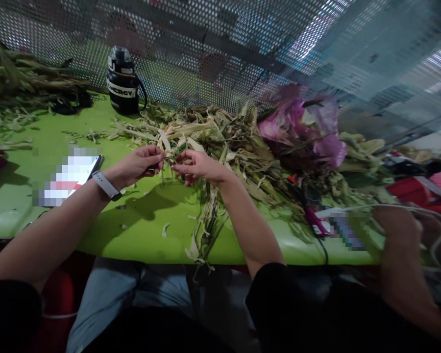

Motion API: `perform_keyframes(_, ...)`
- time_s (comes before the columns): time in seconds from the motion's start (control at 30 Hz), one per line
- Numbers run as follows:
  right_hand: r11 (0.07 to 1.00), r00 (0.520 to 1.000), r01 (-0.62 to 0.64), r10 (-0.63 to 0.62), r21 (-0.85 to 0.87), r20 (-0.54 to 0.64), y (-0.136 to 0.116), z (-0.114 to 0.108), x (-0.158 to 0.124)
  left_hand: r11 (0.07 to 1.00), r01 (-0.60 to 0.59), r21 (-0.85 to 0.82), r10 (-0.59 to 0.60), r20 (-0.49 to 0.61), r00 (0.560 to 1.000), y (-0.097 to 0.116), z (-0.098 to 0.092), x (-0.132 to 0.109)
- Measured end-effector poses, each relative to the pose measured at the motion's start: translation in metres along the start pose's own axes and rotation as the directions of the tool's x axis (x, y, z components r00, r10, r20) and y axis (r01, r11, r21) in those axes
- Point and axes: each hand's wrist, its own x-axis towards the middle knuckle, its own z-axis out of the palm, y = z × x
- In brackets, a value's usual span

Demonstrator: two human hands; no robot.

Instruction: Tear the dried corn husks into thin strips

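Over the green table, my left hand (149,161) is closed in a pinch on a thin strip of dry plant husk (168,158), which looks like corn husk. A white-banded watch (106,185) is on that wrist. Close by on the right, my right hand (195,166) has its fingers curled, with thumb and forefinger at the other end of the strip. Just behind both hands lies a heap of dry husks (220,128), pale yellow to green. More shredded husk strips (207,225) trail below my right wrist toward the table's front edge.
A black bottle (123,86) stands at the back against a perforated metal screen (191,54). A lit phone (71,171) lies left of my left forearm. Pink plastic (303,125) rests on the heap. At right, another person's blurred arm (400,245) is near a second phone (347,230) and cables.
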Motion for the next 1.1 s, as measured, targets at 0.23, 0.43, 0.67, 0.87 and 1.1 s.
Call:
perform_keyframes(0.23, 0.967, 0.983, 0.170, -0.179, -0.191, -0.033, -0.004, -0.014, -0.002, 0.993, -0.064, 0.099, 0.065, -0.007, 0.998, -0.001, 0.003, 0.001)
perform_keyframes(0.43, 0.925, 0.972, 0.183, -0.220, -0.332, -0.079, -0.006, -0.024, -0.008, 0.995, 0.017, 0.099, -0.016, -0.004, 1.000, 0.001, 0.003, -0.002)
perform_keyframes(0.67, 0.731, 0.793, 0.353, -0.565, -0.585, -0.228, -0.008, -0.012, -0.009, 0.997, 0.055, 0.059, -0.053, -0.040, 0.998, 0.001, 0.002, 0.000)
perform_keyframes(0.87, 0.656, 0.840, 0.415, -0.542, -0.631, -0.011, -0.008, -0.001, -0.009, 0.993, -0.013, 0.117, 0.011, 0.018, 1.000, -0.001, 0.005, -0.002)
perform_keyframes(1.1, 0.682, 0.834, 0.454, -0.552, -0.574, 0.003, -0.003, 0.002, -0.004, 0.991, -0.025, 0.134, 0.013, 0.088, 0.996, -0.002, 0.008, -0.004)
